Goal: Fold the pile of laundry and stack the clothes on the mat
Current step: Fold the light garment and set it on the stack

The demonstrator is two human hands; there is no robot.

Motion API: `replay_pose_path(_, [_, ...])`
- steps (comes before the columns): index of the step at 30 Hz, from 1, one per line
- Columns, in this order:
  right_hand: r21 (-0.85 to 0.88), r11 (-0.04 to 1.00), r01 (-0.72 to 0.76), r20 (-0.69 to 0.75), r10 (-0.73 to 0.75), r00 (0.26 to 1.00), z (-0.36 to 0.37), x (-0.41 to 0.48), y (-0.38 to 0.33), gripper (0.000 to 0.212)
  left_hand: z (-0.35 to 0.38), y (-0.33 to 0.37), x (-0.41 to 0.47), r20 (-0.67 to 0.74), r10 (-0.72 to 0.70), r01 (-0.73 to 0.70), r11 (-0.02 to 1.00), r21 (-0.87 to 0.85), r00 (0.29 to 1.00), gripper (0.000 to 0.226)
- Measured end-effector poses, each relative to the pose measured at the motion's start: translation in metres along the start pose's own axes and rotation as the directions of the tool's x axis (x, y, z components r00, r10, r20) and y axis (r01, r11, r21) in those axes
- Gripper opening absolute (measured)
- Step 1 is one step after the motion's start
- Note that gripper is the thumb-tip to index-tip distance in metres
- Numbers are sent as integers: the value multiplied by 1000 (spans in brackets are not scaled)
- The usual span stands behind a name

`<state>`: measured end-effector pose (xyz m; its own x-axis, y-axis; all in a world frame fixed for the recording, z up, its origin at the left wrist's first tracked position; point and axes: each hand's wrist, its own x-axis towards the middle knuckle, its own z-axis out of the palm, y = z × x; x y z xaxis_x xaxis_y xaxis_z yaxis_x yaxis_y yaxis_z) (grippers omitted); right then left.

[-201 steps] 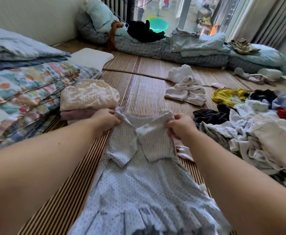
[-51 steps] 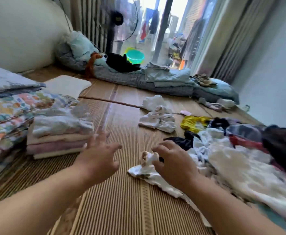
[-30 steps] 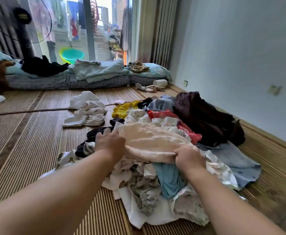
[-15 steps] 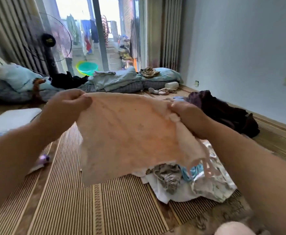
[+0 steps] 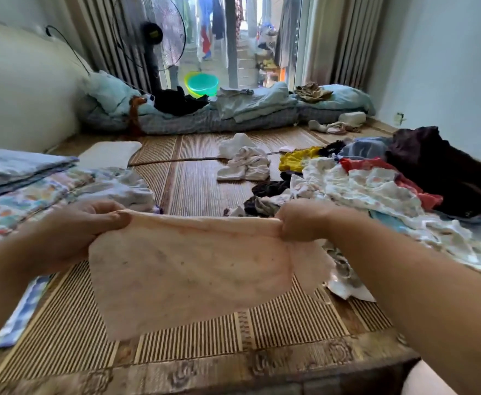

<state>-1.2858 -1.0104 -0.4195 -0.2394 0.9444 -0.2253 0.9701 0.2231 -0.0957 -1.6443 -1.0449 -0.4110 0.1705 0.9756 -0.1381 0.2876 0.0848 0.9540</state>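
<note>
A pale peach garment point(image 5: 188, 275) hangs stretched between my hands just above the striped bamboo mat point(image 5: 199, 181). My left hand point(image 5: 82, 232) pinches its top left corner. My right hand point(image 5: 302, 220) grips the top right corner with curled fingers. The pile of unfolded laundry point(image 5: 376, 189) lies on the mat to the right, white, red, yellow and dark pieces mixed. The stack of folded clothes point(image 5: 125, 189) sits at the left behind my left hand, partly hidden by it.
Folded patterned quilts point(image 5: 14, 189) lie at the far left. A white crumpled garment point(image 5: 245, 163) sits mid-mat. Bedding point(image 5: 233, 115), a standing fan point(image 5: 151, 38) and a green basin point(image 5: 202, 84) line the back by the window. A wall runs along the right.
I put the folded dotted dress on the stack, then pulled the peach garment from the pile. Since half a second ago it has dropped lower and swung left over the mat.
</note>
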Motion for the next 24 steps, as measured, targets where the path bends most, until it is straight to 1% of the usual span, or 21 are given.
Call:
replay_pose_path(3, [29, 997, -69, -134, 73, 988, 1, 9, 13, 22, -17, -9, 6, 7, 27, -26, 998, -58, 1000, 63])
replay_pose_path(4, [87, 992, -89, -136, 100, 986, 0, 10, 18, 23, -24, -12, 8, -7, 27, -27, 997, -70, 1000, 62])
replay_pose_path(5, [192, 976, -98, -103, 119, 988, 0, 10, 21, 24, -31, -15, 11, -21, 27, -28, 997, -76, 999, 61])
replay_pose_path(6, [343, 934, -97, -39, 117, 992, -1, 10, 24, 24, -40, -18, 14, -25, 31, -33, 996, -78, 999, 58])
replay_pose_path(7, [502, 861, -86, 20, 88, 996, -3, 9, 25, 23, -49, -21, 16, -26, 31, -33, 997, -76, 999, 56])
replay_pose_path(8, [633, 772, -62, 39, 49, 998, -6, 8, 26, 21, -57, -25, 18, -25, 22, -24, 997, -74, 999, 54])
replay_pose_path(9, [716, 697, -32, 29, 17, 999, -8, 7, 28, 18, -65, -28, 19, -22, 5, -7, 997, -74, 1000, 52])
replay_pose_path(10, [750, 662, -11, 21, -7, 1000, -11, 8, 31, 15, -72, -32, 20, -19, -20, 19, 997, -80, 1000, 51])
replay_pose_path(11, [749, 663, -3, 31, -30, 999, -13, 11, 32, 14, -78, -35, 21, -16, -47, 45, 996, -79, 999, 51])
replay_pose_path(12, [728, 686, -2, 51, -52, 997, -14, 16, 32, 14, -83, -39, 21, -16, -76, 75, 995, -72, 997, 51])
replay_pose_path(15, [625, 781, -17, 83, -44, 996, -6, 41, 27, 15, -82, -56, 28, -34, -215, 215, 976, -16, 976, 41])
replay_pose_path(17, [539, 840, -57, 73, 21, 997, 15, 64, 22, 17, -69, -72, 38, -76, -310, 311, 950, 3, 948, 36])
replay_pose_path(18, [473, 878, -74, 43, 60, 997, 29, 75, 20, 20, -61, -83, 44, -118, -338, 342, 940, 14, 934, 31])
replay_pose_path(19, [411, 907, -92, 15, 94, 995, 45, 84, 20, 27, -51, -93, 50, -167, -360, 370, 929, 27, 918, 26])
replay_pose_path(20, [381, 917, -115, -3, 126, 992, 60, 91, 19, 37, -42, -104, 55, -219, -383, 400, 916, 36, 897, 26])
replay_pose_path(22, [400, 899, -178, -37, 210, 977, 86, 95, 17, 42, -29, -126, 62, -289, -411, 453, 886, 95, 864, 42])
replay_pose_path(24, [416, 874, -252, -97, 318, 943, 105, 91, 17, 43, -21, -142, 63, -310, -404, 484, 838, 252, 861, 64])
